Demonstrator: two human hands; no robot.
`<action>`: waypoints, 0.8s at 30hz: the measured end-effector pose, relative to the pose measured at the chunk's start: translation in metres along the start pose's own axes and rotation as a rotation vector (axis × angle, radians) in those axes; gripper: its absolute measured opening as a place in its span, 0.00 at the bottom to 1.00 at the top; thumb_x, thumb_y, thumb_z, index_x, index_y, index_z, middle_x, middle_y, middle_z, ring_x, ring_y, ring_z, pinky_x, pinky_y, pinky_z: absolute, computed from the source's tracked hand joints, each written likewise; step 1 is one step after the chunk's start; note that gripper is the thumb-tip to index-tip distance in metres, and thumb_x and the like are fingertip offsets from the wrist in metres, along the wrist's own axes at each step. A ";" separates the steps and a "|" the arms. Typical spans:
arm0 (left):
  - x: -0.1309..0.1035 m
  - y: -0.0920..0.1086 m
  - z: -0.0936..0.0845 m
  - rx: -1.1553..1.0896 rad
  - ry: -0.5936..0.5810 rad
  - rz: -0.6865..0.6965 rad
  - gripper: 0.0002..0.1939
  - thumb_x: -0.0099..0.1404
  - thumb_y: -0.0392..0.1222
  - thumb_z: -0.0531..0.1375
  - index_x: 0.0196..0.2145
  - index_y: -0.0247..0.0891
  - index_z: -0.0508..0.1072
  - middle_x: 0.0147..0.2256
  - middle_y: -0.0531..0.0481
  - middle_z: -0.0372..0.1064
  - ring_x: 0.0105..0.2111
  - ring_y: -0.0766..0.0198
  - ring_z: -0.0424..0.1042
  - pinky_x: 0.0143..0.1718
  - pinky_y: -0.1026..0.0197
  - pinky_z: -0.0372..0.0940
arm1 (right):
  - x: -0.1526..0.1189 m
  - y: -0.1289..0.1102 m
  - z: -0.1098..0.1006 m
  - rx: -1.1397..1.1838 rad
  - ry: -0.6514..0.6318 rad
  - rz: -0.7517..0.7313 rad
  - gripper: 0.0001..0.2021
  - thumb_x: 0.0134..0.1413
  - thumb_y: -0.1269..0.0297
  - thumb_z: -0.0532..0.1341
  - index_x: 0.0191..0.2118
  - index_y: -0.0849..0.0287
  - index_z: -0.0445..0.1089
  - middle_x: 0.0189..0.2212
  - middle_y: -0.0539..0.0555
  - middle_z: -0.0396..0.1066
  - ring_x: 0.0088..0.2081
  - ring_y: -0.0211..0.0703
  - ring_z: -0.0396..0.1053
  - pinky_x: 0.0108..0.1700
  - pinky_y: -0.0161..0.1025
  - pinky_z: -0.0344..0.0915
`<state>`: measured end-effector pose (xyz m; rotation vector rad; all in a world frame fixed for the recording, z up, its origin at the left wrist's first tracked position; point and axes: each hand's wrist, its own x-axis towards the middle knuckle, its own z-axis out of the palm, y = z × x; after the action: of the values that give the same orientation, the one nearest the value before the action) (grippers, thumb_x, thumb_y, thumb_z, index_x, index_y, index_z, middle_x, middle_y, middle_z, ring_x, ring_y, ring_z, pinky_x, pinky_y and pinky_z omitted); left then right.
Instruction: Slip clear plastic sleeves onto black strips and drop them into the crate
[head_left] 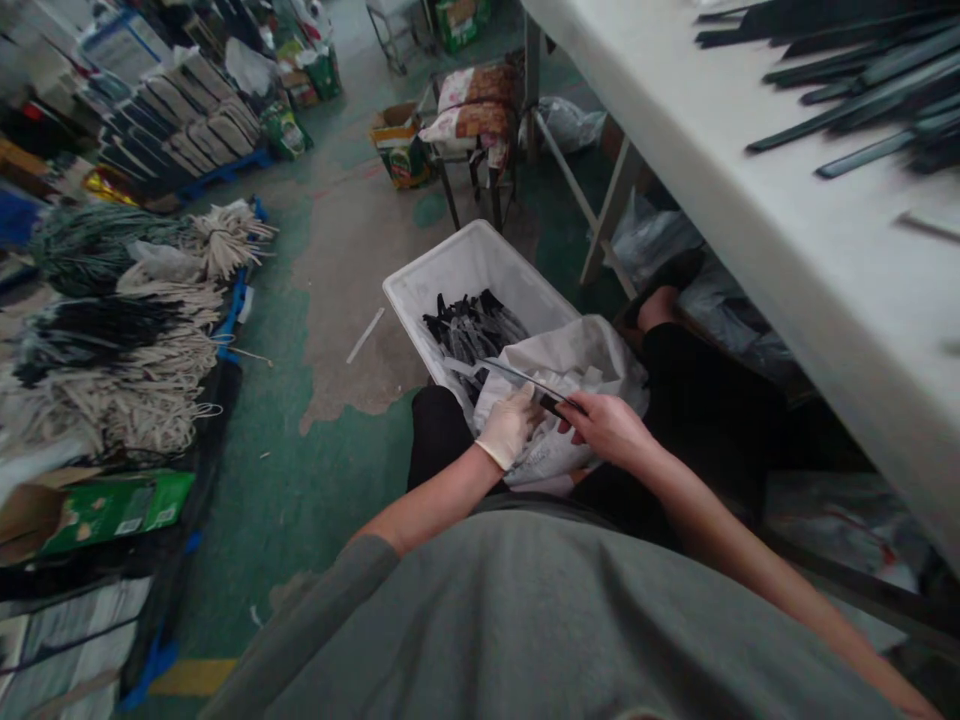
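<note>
Dead centre of the frame, both hands meet over the lap. The left hand (508, 425), in a pale glove, has its fingers curled and pinched around a long thin dark strip (525, 385); the bare right hand (609, 428) closes its fingers on the strip's lower right end. The strip's long axis runs on a shallow diagonal, from centre-left, up over the bin, down to the right into the right hand's grip; its free end points toward the upper left, out past the gloved fingers.

Under the hands lies a crumpled white plastic bag (570, 360), touching both of them. Just beyond it, toward the upper centre, sits a white bin (457, 270) holding a heap of dark strips (469, 325); the bin's near edge is hidden by the bag.

On the right a white table (750, 200) slants down the frame, its edge close beside the right forearm, with more dark strips (862, 90) piled at upper right. Little room on that side. To the left the green and bare floor (315, 420) lies open between the bin and the bundles of cord (135, 340) stacked at the left edge
</note>
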<state>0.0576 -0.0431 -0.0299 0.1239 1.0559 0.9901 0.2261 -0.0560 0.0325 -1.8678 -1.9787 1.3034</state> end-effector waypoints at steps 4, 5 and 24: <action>0.002 0.002 -0.003 -0.041 0.064 0.088 0.09 0.61 0.44 0.67 0.34 0.36 0.76 0.37 0.46 0.77 0.34 0.65 0.74 0.39 0.63 0.65 | -0.007 0.007 -0.003 -0.031 -0.036 0.030 0.18 0.64 0.54 0.53 0.27 0.56 0.70 0.18 0.50 0.71 0.21 0.39 0.68 0.26 0.36 0.57; 0.001 -0.001 -0.002 -0.048 0.060 0.078 0.08 0.62 0.44 0.66 0.34 0.36 0.76 0.36 0.46 0.77 0.34 0.65 0.74 0.38 0.63 0.65 | -0.007 0.006 -0.003 -0.038 -0.022 0.040 0.18 0.64 0.54 0.53 0.26 0.56 0.70 0.18 0.50 0.71 0.21 0.39 0.68 0.26 0.36 0.57; -0.005 -0.036 0.008 0.041 -0.054 -0.076 0.10 0.62 0.44 0.66 0.37 0.35 0.78 0.33 0.45 0.77 0.32 0.61 0.76 0.41 0.59 0.68 | 0.010 -0.001 0.020 -0.109 0.272 0.021 0.12 0.64 0.58 0.55 0.45 0.56 0.72 0.29 0.54 0.76 0.31 0.46 0.72 0.33 0.37 0.59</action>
<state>0.0858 -0.0650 -0.0409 0.1420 1.0243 0.8924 0.2106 -0.0567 0.0163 -1.9952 -1.9260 0.9034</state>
